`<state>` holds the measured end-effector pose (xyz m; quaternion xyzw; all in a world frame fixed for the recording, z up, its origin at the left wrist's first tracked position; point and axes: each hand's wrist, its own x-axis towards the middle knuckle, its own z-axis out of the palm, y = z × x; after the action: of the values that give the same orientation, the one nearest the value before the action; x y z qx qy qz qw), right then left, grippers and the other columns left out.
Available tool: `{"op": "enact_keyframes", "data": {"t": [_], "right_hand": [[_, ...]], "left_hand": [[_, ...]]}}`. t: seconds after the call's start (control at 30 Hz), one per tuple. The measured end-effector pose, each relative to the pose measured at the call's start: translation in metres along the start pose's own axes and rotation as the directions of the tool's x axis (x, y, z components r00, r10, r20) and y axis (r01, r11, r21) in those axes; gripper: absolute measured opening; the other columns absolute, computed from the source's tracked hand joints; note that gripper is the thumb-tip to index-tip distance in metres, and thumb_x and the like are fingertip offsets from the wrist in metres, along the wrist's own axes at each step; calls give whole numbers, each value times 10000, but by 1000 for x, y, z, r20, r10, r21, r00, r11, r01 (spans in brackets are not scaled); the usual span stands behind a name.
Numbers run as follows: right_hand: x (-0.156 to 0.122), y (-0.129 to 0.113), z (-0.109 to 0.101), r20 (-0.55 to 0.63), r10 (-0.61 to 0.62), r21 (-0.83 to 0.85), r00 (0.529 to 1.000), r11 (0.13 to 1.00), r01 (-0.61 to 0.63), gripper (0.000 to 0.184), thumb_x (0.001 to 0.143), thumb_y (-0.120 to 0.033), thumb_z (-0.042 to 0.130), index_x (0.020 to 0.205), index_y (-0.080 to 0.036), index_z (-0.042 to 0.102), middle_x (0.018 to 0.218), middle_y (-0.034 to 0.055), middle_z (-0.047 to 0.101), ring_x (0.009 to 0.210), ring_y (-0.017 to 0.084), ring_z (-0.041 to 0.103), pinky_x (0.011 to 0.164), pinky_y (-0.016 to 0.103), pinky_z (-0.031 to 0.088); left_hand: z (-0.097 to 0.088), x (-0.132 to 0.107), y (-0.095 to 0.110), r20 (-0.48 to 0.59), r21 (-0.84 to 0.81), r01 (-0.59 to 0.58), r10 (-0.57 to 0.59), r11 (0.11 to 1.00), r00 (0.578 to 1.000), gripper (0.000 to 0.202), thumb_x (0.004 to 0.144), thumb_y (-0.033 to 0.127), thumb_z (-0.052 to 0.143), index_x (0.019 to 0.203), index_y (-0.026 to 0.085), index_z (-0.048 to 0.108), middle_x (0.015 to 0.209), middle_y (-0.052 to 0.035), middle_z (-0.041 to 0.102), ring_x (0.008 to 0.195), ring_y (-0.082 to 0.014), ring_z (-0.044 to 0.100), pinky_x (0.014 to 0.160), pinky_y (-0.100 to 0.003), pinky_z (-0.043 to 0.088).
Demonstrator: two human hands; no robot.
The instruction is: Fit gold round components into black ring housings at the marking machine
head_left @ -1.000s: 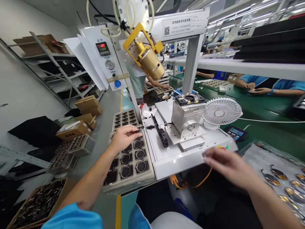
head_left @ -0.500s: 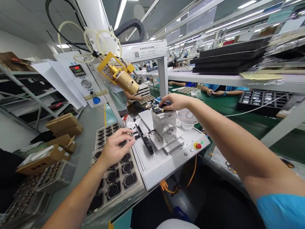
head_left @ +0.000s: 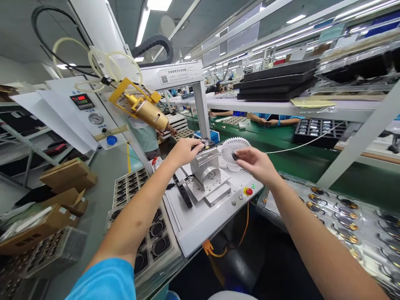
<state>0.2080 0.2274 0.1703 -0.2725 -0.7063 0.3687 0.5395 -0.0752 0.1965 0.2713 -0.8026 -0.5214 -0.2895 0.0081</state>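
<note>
Your left hand (head_left: pixel 183 152) is at the top of the silver, boxy metal block (head_left: pixel 204 166), its fingers bent and close together at the flat black fixture (head_left: pixel 211 143) there. The fingertips are partly hidden, so whether they grip a part or only touch the fixture, you cannot tell from this view. Your right hand (head_left: pixel 256 165) is raised to the right of the block, thumb and fingertips brought together on a small, dark, rounded piece (head_left: pixel 234 155); the palm is clear of the white machine base (head_left: pixel 195 227). That piece is in front of the white round fan (head_left: pixel 225 151) as you look at it, well apart from your left hand. Under your left forearm lies the pale plastic tray (head_left: pixel 172 246) of black round parts; beyond your right forearm, the clear plastic tray (head_left: pixel 286 177) bears dark, amber-tinted discs with thin tails.
</note>
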Motion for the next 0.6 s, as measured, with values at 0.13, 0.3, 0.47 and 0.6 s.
{"op": "enact_keyframes", "data": {"t": [0.13,0.3,0.47,0.6], "right_hand": [[-82,37,-29,-70,392,74,917,919,-388,484,735,-438,837,1089,-168,649,1047,117,734,902,243,722,799,379,614],[-116,64,-26,11,747,32,665,664,-747,647,804,-255,760,1383,-127,500,813,41,704,706,192,699,640,287,587],[-110,75,-11,32,765,-79,644,644,-761,848,899,-197,663,1618,-114,221,778,-1,650,671,169,686,575,236,556],[-113,81,-5,88,789,-216,607,610,-762,951,924,-204,637,1663,-112,46,840,22,665,678,174,699,569,240,577]], "left_hand": [[-2,-11,-5,94,100,-52,43,994,995,626,863,606,660,1320,179,653,1472,-138,633,1397,-332,557,1197,-468,400],[-10,-8,-7,229,167,-75,35,983,973,840,796,720,678,1414,159,576,1529,-164,571,1421,-340,534,1223,-461,379],[-5,-11,1,234,245,-63,5,968,972,924,809,730,655,1495,134,484,1636,-187,432,1520,-356,404,1267,-501,306],[-2,-12,2,196,271,-39,-16,962,980,932,767,767,677,1437,133,544,1575,-202,506,1461,-384,472,1239,-523,353]]}}
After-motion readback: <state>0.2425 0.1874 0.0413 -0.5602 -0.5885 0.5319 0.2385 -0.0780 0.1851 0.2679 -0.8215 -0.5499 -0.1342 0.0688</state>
